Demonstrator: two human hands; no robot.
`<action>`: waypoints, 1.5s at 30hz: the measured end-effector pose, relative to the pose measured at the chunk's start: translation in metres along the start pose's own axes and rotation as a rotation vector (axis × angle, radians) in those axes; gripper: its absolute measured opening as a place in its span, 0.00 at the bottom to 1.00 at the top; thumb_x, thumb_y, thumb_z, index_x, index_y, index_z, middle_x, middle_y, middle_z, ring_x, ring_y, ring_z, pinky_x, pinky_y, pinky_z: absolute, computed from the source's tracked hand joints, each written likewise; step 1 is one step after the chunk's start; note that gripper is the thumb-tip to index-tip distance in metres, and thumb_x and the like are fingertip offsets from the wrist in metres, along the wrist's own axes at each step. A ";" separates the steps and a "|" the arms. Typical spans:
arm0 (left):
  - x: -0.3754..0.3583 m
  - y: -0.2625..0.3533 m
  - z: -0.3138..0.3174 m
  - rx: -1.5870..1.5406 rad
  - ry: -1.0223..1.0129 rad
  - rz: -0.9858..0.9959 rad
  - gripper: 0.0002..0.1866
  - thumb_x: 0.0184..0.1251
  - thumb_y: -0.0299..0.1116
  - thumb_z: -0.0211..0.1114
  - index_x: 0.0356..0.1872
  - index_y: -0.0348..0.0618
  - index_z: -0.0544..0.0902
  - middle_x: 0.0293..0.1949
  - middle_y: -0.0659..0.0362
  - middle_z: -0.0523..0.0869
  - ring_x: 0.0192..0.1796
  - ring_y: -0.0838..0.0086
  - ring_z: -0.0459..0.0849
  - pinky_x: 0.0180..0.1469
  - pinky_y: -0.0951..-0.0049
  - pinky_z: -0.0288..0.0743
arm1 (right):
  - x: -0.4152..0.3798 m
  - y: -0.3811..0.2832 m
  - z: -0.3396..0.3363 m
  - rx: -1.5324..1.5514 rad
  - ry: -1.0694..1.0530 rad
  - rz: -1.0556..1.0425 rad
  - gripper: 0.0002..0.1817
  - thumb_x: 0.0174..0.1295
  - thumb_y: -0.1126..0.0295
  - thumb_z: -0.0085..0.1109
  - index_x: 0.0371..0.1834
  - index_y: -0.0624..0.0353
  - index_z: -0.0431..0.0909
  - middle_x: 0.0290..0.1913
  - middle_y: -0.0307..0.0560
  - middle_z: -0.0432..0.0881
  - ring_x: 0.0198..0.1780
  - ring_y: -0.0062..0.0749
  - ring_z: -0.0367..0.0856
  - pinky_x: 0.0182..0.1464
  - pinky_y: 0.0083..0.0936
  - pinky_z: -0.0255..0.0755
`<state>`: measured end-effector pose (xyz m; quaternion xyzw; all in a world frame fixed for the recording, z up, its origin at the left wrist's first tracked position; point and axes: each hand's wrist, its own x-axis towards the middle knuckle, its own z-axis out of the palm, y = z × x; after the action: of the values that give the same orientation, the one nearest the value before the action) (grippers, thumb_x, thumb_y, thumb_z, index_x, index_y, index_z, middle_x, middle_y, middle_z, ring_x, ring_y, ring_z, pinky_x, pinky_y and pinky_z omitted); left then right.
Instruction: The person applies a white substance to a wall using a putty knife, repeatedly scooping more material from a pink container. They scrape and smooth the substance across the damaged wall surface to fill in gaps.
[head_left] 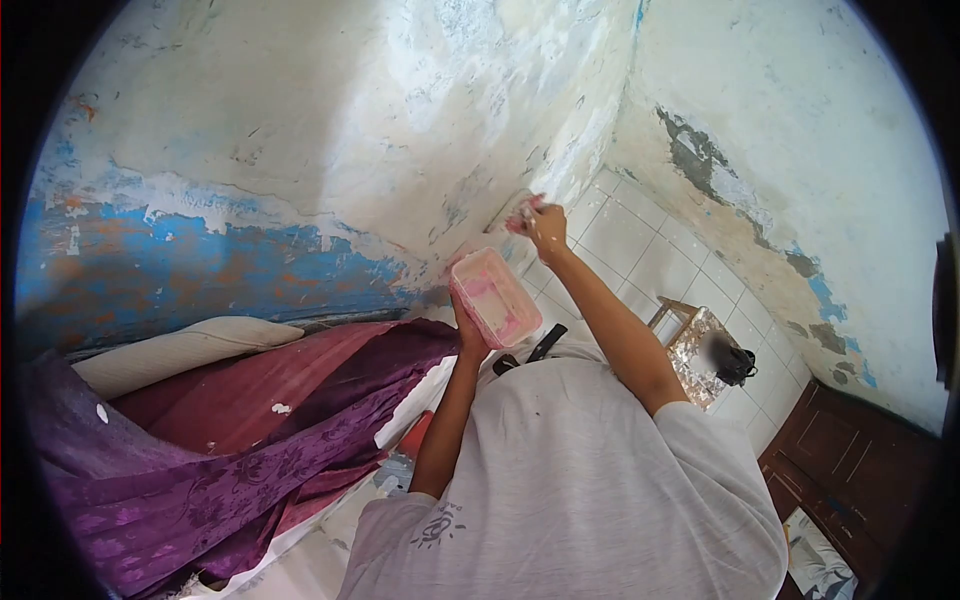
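In the head view my left hand (469, 326) is wrapped round the side of a rectangular plastic tub (487, 262). The tub is tilted, pinkish and smeared with pink and whitish residue on its inner walls and floor. My right hand (546, 229) reaches out ahead, fingers closed on a small pink-smeared tool (522, 212) right by the lower wall; I cannot tell its exact kind. Behind it the patchy white wall (430, 150) runs toward the corner, with scraped and freshly whitened areas.
Purple and maroon cloth (300, 430) covers something low on the left, with a pale rolled cushion (200, 350) on it. A paint-spattered stool (700, 345) with a black object (736, 366) stands right, on white floor tiles (620, 235). Dark wooden furniture (850, 450) is at lower right.
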<state>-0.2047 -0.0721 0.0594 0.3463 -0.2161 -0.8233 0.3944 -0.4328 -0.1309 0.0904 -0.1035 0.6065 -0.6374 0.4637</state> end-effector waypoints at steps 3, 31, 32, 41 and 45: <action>-0.002 0.004 0.006 -0.011 -0.030 0.027 0.37 0.80 0.68 0.39 0.79 0.56 0.62 0.72 0.57 0.72 0.72 0.60 0.73 0.73 0.54 0.70 | 0.002 -0.045 0.033 0.064 0.039 -0.099 0.13 0.70 0.77 0.55 0.38 0.82 0.81 0.32 0.62 0.87 0.29 0.41 0.89 0.36 0.34 0.90; -0.048 0.007 -0.034 -0.057 0.065 -0.061 0.39 0.78 0.70 0.40 0.78 0.55 0.64 0.71 0.57 0.74 0.71 0.60 0.75 0.73 0.53 0.70 | 0.019 0.051 0.012 -0.011 -0.068 -0.057 0.12 0.69 0.72 0.60 0.39 0.77 0.83 0.30 0.56 0.87 0.31 0.39 0.90 0.35 0.32 0.87; -0.047 0.006 -0.034 -0.065 0.057 -0.067 0.39 0.78 0.70 0.40 0.78 0.55 0.64 0.71 0.56 0.74 0.71 0.60 0.75 0.73 0.53 0.70 | 0.023 0.032 0.021 -0.084 -0.014 -0.155 0.15 0.69 0.70 0.60 0.32 0.76 0.83 0.25 0.55 0.87 0.28 0.38 0.89 0.33 0.32 0.85; -0.036 0.007 -0.015 -0.089 0.006 -0.091 0.40 0.77 0.72 0.42 0.76 0.53 0.67 0.68 0.56 0.76 0.69 0.59 0.76 0.71 0.52 0.72 | -0.039 -0.149 -0.012 0.089 0.031 -0.551 0.11 0.69 0.71 0.61 0.40 0.72 0.83 0.35 0.44 0.85 0.37 0.27 0.85 0.44 0.27 0.82; -0.023 -0.007 -0.044 -0.108 0.005 -0.074 0.40 0.76 0.72 0.43 0.75 0.53 0.68 0.68 0.56 0.77 0.69 0.59 0.77 0.70 0.50 0.72 | -0.046 -0.105 -0.057 0.427 -0.125 -0.363 0.15 0.71 0.71 0.60 0.57 0.68 0.78 0.54 0.49 0.85 0.49 0.32 0.86 0.54 0.31 0.82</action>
<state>-0.1649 -0.0533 0.0350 0.3344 -0.1572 -0.8469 0.3825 -0.4962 -0.0765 0.1874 -0.1495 0.4005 -0.8158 0.3895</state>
